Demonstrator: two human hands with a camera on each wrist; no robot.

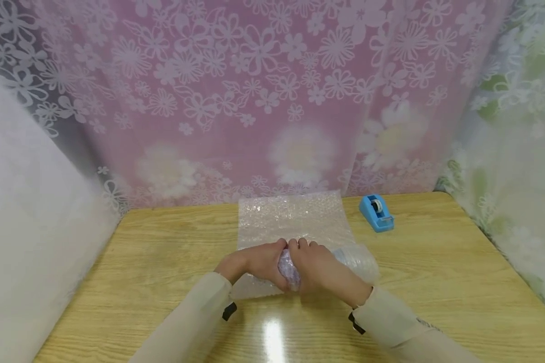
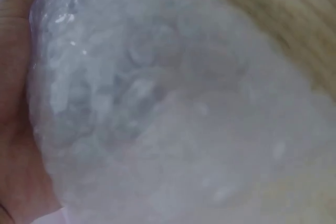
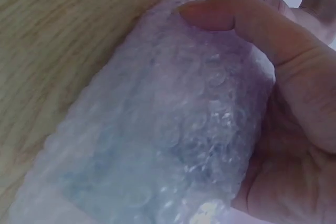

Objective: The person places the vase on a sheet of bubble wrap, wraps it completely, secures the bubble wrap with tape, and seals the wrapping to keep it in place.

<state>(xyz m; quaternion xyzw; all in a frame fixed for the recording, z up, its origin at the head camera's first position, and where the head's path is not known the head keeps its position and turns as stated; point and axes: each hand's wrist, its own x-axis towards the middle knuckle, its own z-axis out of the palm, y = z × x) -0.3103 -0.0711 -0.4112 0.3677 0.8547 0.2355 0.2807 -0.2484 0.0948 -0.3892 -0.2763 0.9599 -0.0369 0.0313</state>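
Both hands grip a bundle in clear bubble wrap (image 1: 289, 269), lying sideways over the front part of a flat bubble wrap sheet (image 1: 292, 219). My left hand (image 1: 264, 262) curls round its left part, and my right hand (image 1: 315, 264) holds it close beside. Past the right hand, a loose tube-like end of the wrap (image 1: 361, 262) sticks out. Something with purple and bluish tints shows through the layers; its kind cannot be made out. In the right wrist view the right thumb (image 3: 220, 14) presses on the bubbled surface. The left wrist view shows the wrap (image 2: 173, 108) blurred against the palm.
A blue tape dispenser (image 1: 376, 214) with a roll of tape stands at the back right of the wooden table (image 1: 172, 252). A pink flowered curtain (image 1: 263, 101) hangs behind the table's back edge. Pale sheeting hangs along the left side, and a floral curtain along the right.
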